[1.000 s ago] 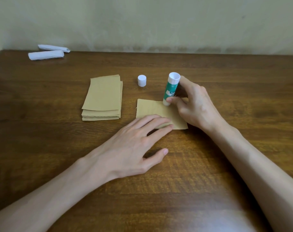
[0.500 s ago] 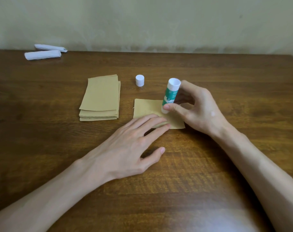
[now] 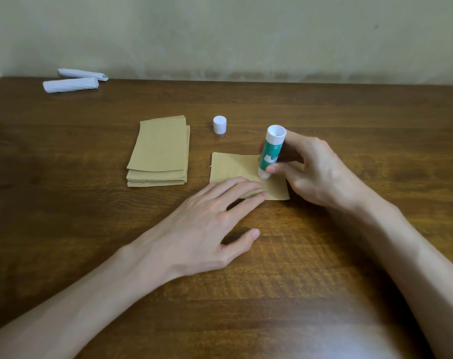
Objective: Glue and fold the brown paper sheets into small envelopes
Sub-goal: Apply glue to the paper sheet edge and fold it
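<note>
Gluing step: glue stick (image 3: 270,154) tip on the brown sheet (image 3: 233,167).
My right hand (image 3: 316,172) grips the stick; my left hand (image 3: 207,224), fingers flat, pins the sheet; folding likely next.

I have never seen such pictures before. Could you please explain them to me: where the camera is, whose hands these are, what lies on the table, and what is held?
There is no machine here: a person works with two bare hands. The camera sits on the person's head and looks forward and down.

On the wooden table lie a stack of brown sheets, a small white cap and, at the far left, what look like two white paper rolls. A single brown sheet lies nearer.

The left hand presses this sheet flat with straight fingers. The right hand grips a green glue stick, its lower end on the sheet.
</note>
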